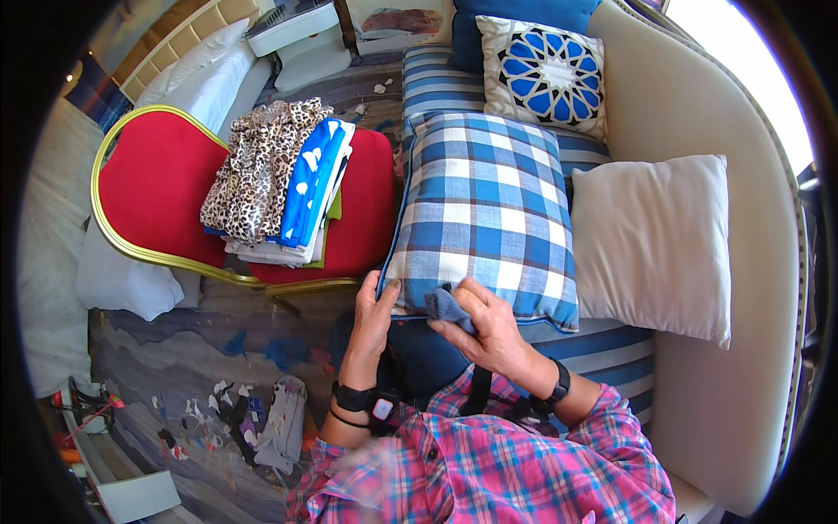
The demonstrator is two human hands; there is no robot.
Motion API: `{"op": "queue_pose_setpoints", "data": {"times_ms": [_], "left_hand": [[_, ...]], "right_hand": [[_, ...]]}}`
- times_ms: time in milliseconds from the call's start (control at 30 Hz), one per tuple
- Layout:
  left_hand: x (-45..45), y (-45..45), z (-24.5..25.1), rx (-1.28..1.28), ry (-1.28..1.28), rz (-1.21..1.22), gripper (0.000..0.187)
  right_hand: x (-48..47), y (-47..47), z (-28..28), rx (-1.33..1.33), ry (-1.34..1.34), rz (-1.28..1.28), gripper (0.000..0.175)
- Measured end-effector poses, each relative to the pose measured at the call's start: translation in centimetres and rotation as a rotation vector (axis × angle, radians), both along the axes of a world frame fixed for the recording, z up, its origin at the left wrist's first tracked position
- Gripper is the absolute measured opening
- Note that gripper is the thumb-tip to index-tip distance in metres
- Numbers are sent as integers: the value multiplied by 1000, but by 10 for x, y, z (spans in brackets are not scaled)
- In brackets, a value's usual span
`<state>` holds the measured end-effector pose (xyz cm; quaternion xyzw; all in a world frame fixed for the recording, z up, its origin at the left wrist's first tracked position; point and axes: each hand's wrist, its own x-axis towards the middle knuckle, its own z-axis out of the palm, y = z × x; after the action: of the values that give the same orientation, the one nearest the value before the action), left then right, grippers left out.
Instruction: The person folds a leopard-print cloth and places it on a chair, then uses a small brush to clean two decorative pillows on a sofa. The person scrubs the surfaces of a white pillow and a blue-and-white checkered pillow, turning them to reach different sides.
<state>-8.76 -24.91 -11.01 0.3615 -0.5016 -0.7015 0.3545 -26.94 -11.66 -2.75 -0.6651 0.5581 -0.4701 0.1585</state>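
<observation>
A blue, white and grey checked cushion (481, 209) with dark blue piping lies before me on a striped sofa seat (602, 354). My left hand (373, 318) grips its near left corner, thumb on top and fingers at the edge. Bunched in my right hand (488, 324) is a small grey-blue cloth (448, 308), which rests against the cushion's near edge. What lies under my right palm is hidden.
A red chair (157, 190) with gold trim bears folded fabrics, topped by a leopard-print cloth (258, 170). Right of the checked cushion leans a plain off-white cushion (655, 242); behind stands a patterned cushion (546, 75). Fabric scraps (229, 419) litter the floor at left.
</observation>
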Motion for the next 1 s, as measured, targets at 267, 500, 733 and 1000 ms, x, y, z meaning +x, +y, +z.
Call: {"op": "queue_pose_setpoints", "data": {"times_ms": [267,500,733,1000], "left_hand": [[7,0,-2,105,80,78,12],[16,-15,-21,171,82,129,13],[17,-13,-25,115,53,136,14],[22,-15,-30,132,44,201,14]], "right_hand": [[-31,-10,-39,-49,613,-44,29],[-98,80,-70,188,601,-480,30],[-78,72,-39,109,314,-449,46],[-25,2,-49,15,724,107,35]]}}
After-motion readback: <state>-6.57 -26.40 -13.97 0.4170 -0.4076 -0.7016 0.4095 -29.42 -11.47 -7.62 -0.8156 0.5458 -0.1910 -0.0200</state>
